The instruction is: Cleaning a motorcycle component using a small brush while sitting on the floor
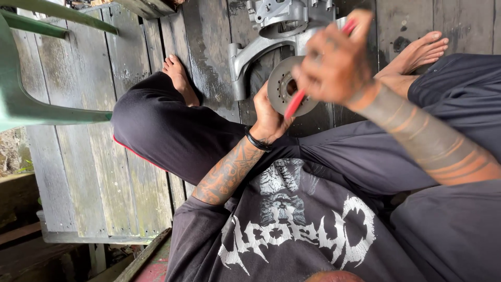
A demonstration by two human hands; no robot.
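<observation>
Disc (286, 86) held over lap, red tool (297, 100) worked against it.
Left hand (269, 117) fingers clamped on the disc's lower edge; right hand (336, 62), blurred, fingers closed round the tool. Risk: the tool may skid off the hub onto the left fingers, or the disc may drop onto the casing (271, 31) on the plank floor (78, 172).
</observation>
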